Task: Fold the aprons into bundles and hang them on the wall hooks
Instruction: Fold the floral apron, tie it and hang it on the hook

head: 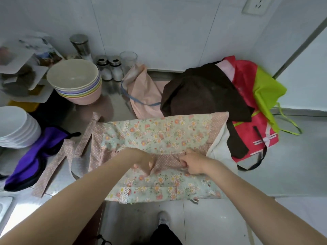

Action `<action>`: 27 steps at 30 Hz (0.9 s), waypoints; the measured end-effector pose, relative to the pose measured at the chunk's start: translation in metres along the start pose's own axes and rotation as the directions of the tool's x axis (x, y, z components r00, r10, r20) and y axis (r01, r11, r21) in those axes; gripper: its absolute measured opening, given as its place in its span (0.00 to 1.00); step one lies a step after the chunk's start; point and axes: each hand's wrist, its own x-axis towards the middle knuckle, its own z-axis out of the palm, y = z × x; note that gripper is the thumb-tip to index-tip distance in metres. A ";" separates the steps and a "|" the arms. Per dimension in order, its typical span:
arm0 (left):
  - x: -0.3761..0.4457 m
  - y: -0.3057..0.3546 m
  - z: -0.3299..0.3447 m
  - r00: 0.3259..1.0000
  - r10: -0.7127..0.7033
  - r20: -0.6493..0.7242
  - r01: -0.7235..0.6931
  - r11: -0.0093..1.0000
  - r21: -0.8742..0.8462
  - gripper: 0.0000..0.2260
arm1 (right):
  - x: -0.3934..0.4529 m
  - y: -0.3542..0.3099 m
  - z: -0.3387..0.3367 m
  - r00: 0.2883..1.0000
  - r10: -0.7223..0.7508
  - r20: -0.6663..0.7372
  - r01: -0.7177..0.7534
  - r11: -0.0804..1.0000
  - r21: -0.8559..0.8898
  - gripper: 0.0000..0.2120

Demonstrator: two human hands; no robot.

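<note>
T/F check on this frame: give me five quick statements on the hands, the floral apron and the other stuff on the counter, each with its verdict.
1. Both hands, left hand and right hand, pinch the floral apron. True.
2. The floral apron hangs on a wall hook. False: it lies spread on the counter, its near edge hanging over the front.
3. The stack of pastel bowls stands left of the floral apron. True.
4. The brown apron lies under the purple apron. False: they are far apart; the brown one lies on the red apron at right.
5. The two shakers stand by the back wall. True.
</note>
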 end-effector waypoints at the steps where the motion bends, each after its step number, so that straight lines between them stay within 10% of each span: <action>1: -0.002 0.001 -0.008 1.000 0.002 -0.017 -0.003 0.997 -0.081 0.17 | 0.003 -0.001 -0.004 1.000 0.019 -0.010 -0.018 0.998 0.066 0.07; 5: 0.002 0.013 -0.029 0.940 -0.013 -0.342 -0.053 0.982 -0.182 0.10 | 0.014 -0.004 -0.014 0.993 0.111 0.032 -0.114 0.986 0.126 0.15; 17: 0.060 0.032 -0.028 0.961 -0.175 -0.216 0.174 0.984 -0.022 0.29 | 0.020 0.061 -0.030 0.832 0.529 -0.168 -0.496 0.844 0.204 0.43; 21: 0.066 0.030 -0.034 0.970 -0.179 -0.163 0.183 0.983 0.011 0.31 | 0.012 0.044 -0.065 0.857 0.316 -0.406 -0.299 0.948 0.107 0.19; 24: 0.068 0.033 -0.038 0.974 -0.194 -0.115 0.202 0.978 0.060 0.29 | 0.018 0.031 -0.065 0.952 0.121 -0.280 -0.091 0.989 0.118 0.30; 27: 0.070 0.034 -0.041 0.973 -0.207 -0.098 0.211 0.976 0.042 0.32 | 0.026 0.050 -0.049 0.948 0.239 -0.208 -0.199 0.960 0.197 0.39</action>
